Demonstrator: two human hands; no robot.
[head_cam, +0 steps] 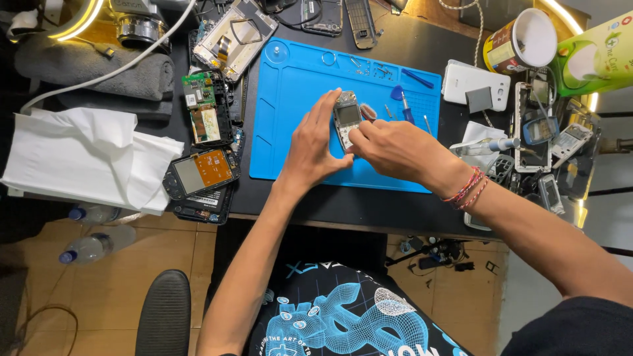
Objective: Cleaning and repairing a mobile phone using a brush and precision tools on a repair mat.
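A small opened phone with a little screen lies on the blue work mat. My left hand steadies it from the left, fingers along its side. My right hand pinches its lower right edge; a red thread bracelet circles that wrist. A blue-handled screwdriver and a blue pick lie just right of the phone.
Phone boards and a screen module lie left of the mat beside white tissue. A white phone, a tin can and loose phone parts crowd the right. Small screws dot the mat's top. Plastic bottles lie on the floor.
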